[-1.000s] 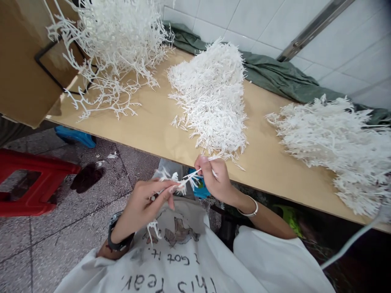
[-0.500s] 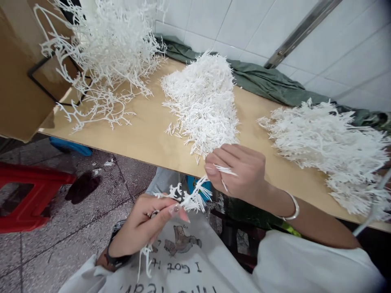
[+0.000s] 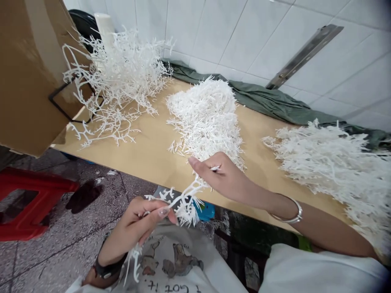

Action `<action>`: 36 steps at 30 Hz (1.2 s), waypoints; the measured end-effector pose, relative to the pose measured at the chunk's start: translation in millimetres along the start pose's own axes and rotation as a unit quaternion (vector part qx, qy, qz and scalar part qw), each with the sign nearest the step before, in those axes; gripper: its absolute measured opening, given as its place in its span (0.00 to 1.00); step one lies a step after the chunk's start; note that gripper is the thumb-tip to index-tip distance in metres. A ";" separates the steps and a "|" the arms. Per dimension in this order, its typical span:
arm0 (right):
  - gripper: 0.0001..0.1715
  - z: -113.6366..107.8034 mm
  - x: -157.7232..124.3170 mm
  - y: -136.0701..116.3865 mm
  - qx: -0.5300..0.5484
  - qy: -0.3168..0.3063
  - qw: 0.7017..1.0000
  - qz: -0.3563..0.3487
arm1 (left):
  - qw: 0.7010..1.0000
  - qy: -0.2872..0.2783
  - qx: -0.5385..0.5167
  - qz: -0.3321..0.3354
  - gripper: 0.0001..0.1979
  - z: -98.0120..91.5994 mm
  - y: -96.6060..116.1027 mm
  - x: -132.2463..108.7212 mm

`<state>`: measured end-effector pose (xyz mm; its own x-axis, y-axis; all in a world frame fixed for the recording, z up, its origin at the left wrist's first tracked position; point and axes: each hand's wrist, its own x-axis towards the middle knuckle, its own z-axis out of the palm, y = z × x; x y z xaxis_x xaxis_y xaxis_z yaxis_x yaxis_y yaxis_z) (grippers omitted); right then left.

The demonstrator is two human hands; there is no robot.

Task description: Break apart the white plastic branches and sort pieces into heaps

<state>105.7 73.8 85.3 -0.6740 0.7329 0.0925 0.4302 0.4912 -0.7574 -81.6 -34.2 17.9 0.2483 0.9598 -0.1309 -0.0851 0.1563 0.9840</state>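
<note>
My left hand (image 3: 145, 217) is closed around a white branching plastic sprig (image 3: 182, 196), pinching its stem between thumb and fingers. Fine bristly tips fan out from the sprig, and another end of it hangs below my wrist. Against the sprig's far end is my right hand (image 3: 227, 177), curled with its back to me. A bit of white plastic pokes out beside its thumb, though most of its fingers are hidden. Just beyond lies a heap of small white bristly pieces (image 3: 207, 118) on the tan tabletop (image 3: 146, 152).
Tangled white branches (image 3: 122, 77) stand at the back left by a cardboard box (image 3: 27, 77). To the right is a pile of white sprigs (image 3: 324, 162). A green cloth (image 3: 262, 101) runs along the tiled wall. A red stool (image 3: 33, 195) stands on the floor at left.
My right hand has turned over, thumb now uppermost, and meets the sprig's far end. My left hand has shifted slightly left with the sprig. The camera view has tilted upward.
</note>
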 end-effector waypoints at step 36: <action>0.21 -8.5 29.5 28.2 0.110 -0.102 0.988 0.028 | 0.997 0.000 0.072 -0.001 0.17 1.8 4.8 14.6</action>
<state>103.0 113.3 72.1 -0.7702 0.6341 -0.0685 0.3436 0.3219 -0.8822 -76.7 -19.9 20.9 0.2479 0.9597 -0.1327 0.0552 0.1228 0.9909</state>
